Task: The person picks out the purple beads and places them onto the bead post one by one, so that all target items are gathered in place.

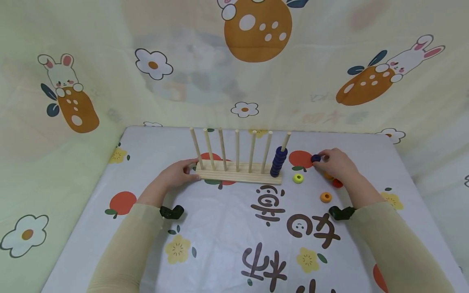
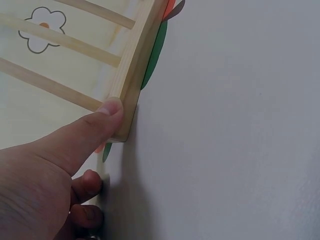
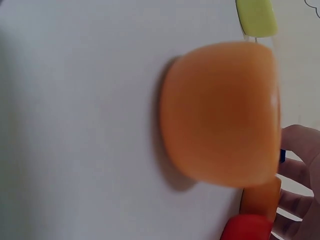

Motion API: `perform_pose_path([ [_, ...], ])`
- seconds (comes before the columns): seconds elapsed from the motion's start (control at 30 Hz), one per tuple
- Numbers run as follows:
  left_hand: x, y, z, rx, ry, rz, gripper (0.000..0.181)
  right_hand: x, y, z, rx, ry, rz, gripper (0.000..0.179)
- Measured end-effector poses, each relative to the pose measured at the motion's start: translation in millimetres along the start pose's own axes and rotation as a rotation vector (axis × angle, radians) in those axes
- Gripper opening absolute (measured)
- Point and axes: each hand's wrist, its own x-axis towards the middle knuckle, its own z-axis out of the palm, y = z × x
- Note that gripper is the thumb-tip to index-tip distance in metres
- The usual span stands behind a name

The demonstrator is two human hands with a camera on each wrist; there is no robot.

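Note:
A wooden peg stand (image 1: pixel 238 176) with several upright pegs stands at the back of the table. Its left end is gripped by my left hand (image 1: pixel 174 177); in the left wrist view the thumb (image 2: pixel 111 107) presses on the base. On the rightmost peg sits a stack of dark blue beads (image 1: pixel 278 162), the peg's tip showing above. Right of the stand, my right hand (image 1: pixel 340 165) pinches a dark blue bead (image 1: pixel 315 158) between thumb and fingertips. Only a sliver of that bead shows in the right wrist view, where the fingers hide the remainder.
A yellow-green bead (image 1: pixel 298 178) lies by the stand's right end. Closer to me is an orange bead (image 1: pixel 325 197), large in the right wrist view. Under the right hand lie a second orange bead (image 3: pixel 261 200) and a red bead (image 1: pixel 337 183). Patterned cloth (image 1: pixel 205 219) covers the table.

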Motion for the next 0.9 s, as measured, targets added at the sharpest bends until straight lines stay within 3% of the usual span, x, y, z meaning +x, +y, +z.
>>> perform_pose_path([
  [0.3,-2.2,2.7,-0.8,0.000,0.001,-0.009,0.074,-4.1,-3.1,1.5,0.039,0.032,0.011,0.065],
  [0.9,-3.4,2.8,-0.8,-0.002,-0.004,-0.004,0.073,-21.1,-23.6,-3.0,0.088,0.186,-0.027,0.066],
])
